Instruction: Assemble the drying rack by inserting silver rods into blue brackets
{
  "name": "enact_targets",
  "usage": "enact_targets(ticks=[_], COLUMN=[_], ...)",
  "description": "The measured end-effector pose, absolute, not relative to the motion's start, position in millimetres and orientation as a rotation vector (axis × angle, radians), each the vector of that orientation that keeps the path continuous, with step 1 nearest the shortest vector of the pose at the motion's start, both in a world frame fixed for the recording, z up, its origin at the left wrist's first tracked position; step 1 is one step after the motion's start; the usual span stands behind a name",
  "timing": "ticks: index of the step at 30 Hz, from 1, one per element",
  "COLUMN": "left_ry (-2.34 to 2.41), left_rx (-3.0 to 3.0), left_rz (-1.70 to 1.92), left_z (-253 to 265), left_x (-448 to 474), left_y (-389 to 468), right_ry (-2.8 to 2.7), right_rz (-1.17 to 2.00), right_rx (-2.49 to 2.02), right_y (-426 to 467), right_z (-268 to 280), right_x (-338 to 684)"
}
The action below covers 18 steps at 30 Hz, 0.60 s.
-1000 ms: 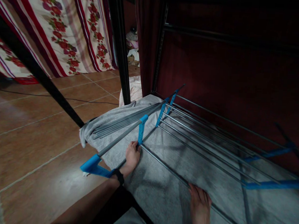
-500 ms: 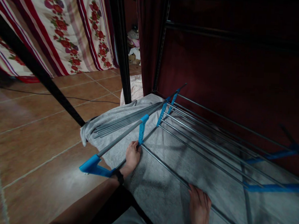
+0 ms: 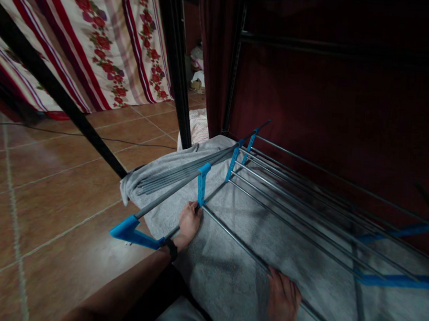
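Observation:
A metal rack (image 3: 239, 239) of grey tubes with blue plastic joints lies over a grey blanket. My left hand (image 3: 189, 221), with a dark band at the wrist, is closed at the lower end of an upright blue bracket (image 3: 201, 184), where a long tube meets the frame. Farther along that same tube, my right hand (image 3: 283, 298) is wrapped over it from above. To the left, a blue angled corner piece (image 3: 135, 233) joins two tubes. Behind it, several loose grey rods (image 3: 178, 173) lie bundled on the blanket.
The grey blanket (image 3: 229, 286) spreads over the floor. A black metal post (image 3: 176, 67) and a slanted black bar (image 3: 60, 90) stand at the left. Beyond them hangs a striped floral curtain (image 3: 98, 44). A thin cable (image 3: 75, 134) crosses the tiles. Dark red cloth (image 3: 328, 114) covers the back.
The view has shifted slightly to the left. The blue bracket and corner piece have moved a little left. Both hands stay on the rack in much the same places.

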<state>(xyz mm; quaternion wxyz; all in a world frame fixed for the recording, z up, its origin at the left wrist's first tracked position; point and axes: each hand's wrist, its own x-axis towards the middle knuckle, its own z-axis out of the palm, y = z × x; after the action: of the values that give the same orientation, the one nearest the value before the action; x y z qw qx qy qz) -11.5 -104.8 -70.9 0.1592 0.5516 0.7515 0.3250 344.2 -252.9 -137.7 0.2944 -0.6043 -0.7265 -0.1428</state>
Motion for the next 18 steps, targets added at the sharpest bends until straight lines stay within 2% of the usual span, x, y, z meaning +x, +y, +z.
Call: enact_targets(ticks=[18], left_ry=[2.174], left_rx=[1.59], left_rz=[0.888], left_z=[-69.4], left_x=[-8.3], left_y=[-107.0], right_ry=[-1.927], right_rz=[-0.354], right_rx=[-1.576], right_y=[-248.9], right_z=[-134.9], right_x=[339.3])
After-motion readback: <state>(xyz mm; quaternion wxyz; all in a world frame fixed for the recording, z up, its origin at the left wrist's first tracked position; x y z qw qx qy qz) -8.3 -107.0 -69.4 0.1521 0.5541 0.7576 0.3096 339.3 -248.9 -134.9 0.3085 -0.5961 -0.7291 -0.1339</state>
